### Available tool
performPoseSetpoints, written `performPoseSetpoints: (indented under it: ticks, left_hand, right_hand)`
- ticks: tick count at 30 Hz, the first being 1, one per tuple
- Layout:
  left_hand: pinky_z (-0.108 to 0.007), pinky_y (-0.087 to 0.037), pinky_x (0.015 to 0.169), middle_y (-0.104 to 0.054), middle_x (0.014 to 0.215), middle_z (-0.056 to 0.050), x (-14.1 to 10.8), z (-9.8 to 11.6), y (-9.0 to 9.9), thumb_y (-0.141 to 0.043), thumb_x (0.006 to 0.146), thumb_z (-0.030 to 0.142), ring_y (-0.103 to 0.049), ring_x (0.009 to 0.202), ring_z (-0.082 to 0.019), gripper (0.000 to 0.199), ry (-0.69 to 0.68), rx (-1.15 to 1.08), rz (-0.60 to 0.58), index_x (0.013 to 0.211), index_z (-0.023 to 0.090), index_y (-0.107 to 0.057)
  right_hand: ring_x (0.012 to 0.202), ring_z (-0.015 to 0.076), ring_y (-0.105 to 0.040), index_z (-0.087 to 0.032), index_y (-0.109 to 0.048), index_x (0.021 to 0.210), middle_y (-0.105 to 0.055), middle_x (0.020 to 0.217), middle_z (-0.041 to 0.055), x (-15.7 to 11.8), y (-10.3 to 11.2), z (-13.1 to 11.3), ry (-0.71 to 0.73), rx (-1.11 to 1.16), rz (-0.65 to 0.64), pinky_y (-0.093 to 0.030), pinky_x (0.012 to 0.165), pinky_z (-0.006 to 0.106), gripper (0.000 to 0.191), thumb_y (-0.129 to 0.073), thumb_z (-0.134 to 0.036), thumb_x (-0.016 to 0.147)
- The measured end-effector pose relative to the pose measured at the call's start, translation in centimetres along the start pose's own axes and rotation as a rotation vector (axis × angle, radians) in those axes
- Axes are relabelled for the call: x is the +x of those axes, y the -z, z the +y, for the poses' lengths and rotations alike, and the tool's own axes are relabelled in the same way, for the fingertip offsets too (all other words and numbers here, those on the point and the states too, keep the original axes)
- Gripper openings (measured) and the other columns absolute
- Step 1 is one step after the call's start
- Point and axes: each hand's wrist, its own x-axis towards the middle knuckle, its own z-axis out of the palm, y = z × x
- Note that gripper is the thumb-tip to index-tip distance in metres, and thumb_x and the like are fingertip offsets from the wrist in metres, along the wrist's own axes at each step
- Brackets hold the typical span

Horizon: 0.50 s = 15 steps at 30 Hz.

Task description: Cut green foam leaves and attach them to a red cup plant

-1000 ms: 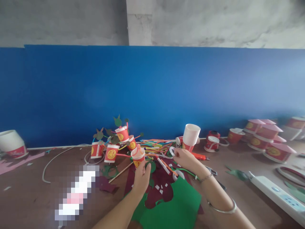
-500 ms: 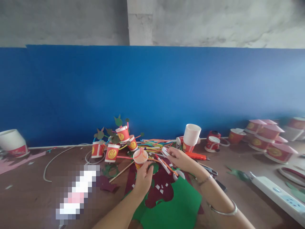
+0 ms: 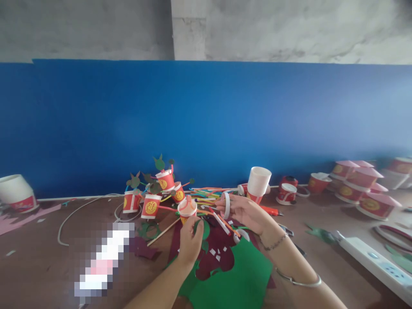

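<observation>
My left hand (image 3: 190,242) is closed around the near side of a small red-and-white paper cup (image 3: 187,207) with an orange straw piece inside. A green paper circle (image 3: 201,230) shows beside its thumb; whether the hand touches it I cannot tell. My right hand (image 3: 241,210) grips a thin white ring that looks like a roll of tape (image 3: 227,206), held upright at the fingers. Beneath the hands lie green paper (image 3: 234,274) and dark red paper (image 3: 210,264) with small white scraps (image 3: 218,252). A white-and-red marker (image 3: 220,222) lies between the hands.
Cup figures with green paper heads (image 3: 151,207) stand left of my hands. Coloured straws (image 3: 209,194) lie behind. To the right are stacked white cups (image 3: 259,182), an orange cutter (image 3: 269,210), pink-topped cups (image 3: 373,206) and a power strip (image 3: 376,259). A blue panel (image 3: 206,124) borders the back.
My right hand has turned and opened out somewhat, bringing the white ring upright and edge-on at its fingers. My left hand and the cup have shifted slightly left.
</observation>
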Motion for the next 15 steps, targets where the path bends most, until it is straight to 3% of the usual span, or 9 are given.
performPoseSetpoints:
  ticks: [4, 9, 15]
  left_hand:
    - [-0.024, -0.042, 0.064, -0.057, 0.066, -0.001, 0.3, -0.4, 0.2, -0.048, 0.084, 0.038, -0.053, 0.066, -0.015, 0.026, 0.036, -0.028, 0.037, 0.076, 0.016, -0.060]
    - [-0.035, -0.039, 0.094, -0.064, 0.107, -0.010, 0.7, -1.4, -0.1, -0.055, 0.080, 0.035, -0.055, 0.106, -0.023, 0.025, 0.047, -0.149, 0.085, 0.093, 0.016, -0.064]
    - [-0.038, -0.041, 0.094, -0.066, 0.108, -0.012, 1.5, -2.1, 0.0, -0.058, 0.078, 0.037, -0.059, 0.104, -0.024, 0.030, 0.165, -0.258, 0.155, 0.097, 0.015, -0.064]
  right_hand:
    - [0.098, 0.0222, -0.063, -0.017, -0.057, 0.102, -0.067, 0.106, 0.0106, -0.1, -0.5, 0.1, 0.004, -0.064, 0.013, -0.052, 0.081, 0.031, 0.046, -0.057, -0.004, 0.058]
    - [0.097, 0.0222, -0.064, -0.014, -0.057, 0.102, -0.068, 0.102, 0.0111, 0.4, -1.1, 0.9, 0.008, -0.143, 0.019, -0.052, 0.078, 0.029, 0.046, -0.062, -0.007, 0.057]
    - [0.090, 0.0216, -0.067, -0.016, -0.054, 0.107, -0.070, 0.096, 0.0108, 0.6, -1.8, 1.6, -0.052, -0.216, 0.096, -0.053, 0.076, 0.031, 0.042, -0.061, -0.012, 0.066]
